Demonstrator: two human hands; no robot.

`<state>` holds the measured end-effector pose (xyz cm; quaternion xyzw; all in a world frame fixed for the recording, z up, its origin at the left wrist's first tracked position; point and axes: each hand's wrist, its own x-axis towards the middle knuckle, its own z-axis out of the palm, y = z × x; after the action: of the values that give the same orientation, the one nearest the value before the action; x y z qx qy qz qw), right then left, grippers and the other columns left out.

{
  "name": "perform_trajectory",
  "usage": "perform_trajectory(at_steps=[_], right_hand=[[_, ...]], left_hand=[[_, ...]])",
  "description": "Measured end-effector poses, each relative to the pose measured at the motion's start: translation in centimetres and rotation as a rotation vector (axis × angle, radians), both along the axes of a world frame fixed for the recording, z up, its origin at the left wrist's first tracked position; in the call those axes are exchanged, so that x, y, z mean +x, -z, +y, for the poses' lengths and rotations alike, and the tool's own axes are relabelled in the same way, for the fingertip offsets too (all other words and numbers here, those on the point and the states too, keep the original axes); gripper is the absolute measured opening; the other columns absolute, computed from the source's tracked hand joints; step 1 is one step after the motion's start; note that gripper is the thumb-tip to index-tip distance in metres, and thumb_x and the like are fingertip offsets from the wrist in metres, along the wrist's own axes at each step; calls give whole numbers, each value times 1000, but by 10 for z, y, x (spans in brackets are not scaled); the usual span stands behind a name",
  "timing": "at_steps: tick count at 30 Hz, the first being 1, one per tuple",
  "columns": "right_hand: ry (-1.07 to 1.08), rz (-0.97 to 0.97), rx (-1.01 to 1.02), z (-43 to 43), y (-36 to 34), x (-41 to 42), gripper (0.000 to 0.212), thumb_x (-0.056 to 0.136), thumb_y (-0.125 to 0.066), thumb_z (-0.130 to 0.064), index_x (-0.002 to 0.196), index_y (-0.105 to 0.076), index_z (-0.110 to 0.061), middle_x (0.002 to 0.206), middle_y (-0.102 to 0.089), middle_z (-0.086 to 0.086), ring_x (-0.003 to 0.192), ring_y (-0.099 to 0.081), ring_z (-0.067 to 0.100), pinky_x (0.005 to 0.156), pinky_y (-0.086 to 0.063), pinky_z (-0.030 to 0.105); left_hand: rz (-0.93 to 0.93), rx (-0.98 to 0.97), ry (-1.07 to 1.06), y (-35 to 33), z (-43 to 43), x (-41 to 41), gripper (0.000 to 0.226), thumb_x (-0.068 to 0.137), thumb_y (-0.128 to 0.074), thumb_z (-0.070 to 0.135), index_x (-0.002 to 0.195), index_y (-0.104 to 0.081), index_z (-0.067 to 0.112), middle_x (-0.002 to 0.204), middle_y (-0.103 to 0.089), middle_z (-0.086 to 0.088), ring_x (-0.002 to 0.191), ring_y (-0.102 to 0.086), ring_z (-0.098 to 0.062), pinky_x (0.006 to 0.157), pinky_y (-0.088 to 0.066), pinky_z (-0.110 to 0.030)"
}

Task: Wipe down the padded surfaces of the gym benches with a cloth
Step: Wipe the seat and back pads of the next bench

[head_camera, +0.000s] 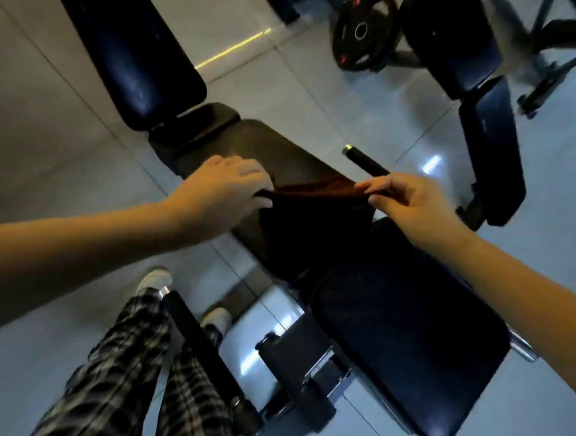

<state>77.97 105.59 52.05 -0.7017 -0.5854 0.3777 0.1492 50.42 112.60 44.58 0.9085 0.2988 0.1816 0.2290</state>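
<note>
A dark brown cloth is stretched between my two hands above the middle pad of a black padded gym bench. My left hand grips the cloth's left end with curled fingers. My right hand pinches its right end between thumb and fingers. Most of the cloth hangs down dark over the pad. The bench's near seat pad lies below my right arm, and its long back pad runs off to the upper left.
A second black bench stands at the upper right, with a black weight plate leaning beside it. A black handle bar sticks out near my right hand. My plaid-trousered legs and white shoes stand on the pale tiled floor, next to another bar.
</note>
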Motion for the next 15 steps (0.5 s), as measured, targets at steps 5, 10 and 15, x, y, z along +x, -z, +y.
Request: perform_trajectory(at_steps=[5,10,15], right_hand=[[-147,-117,-90,-34,14,18,13,89,-64,-8,94,-69,-19,117,-66,-11,111,-59,-3,103,-43,24],[-304,-393,-28,-31,19,12,25,88,-60,-41,84,-73,-21,112,-69,-6,107,-59,17,99,-43,51],[-404,-664,79,-19,35,-45,68,80,-34,-70,109,-65,-17,137,-50,11,131,-41,29,107,-27,47]], left_hand=[[-19,-14,31,38,-57,10,28,94,-43,35,101,-62,15,108,-61,-5,90,-60,-25,75,-46,-40],[-70,-125,86,60,-82,12,27,95,-44,40,106,-55,18,114,-57,-5,94,-56,-23,82,-42,-36],[-107,-358,-79,68,-89,-3,52,91,-48,54,121,-55,11,127,-48,-9,109,-52,-24,91,-45,-38]])
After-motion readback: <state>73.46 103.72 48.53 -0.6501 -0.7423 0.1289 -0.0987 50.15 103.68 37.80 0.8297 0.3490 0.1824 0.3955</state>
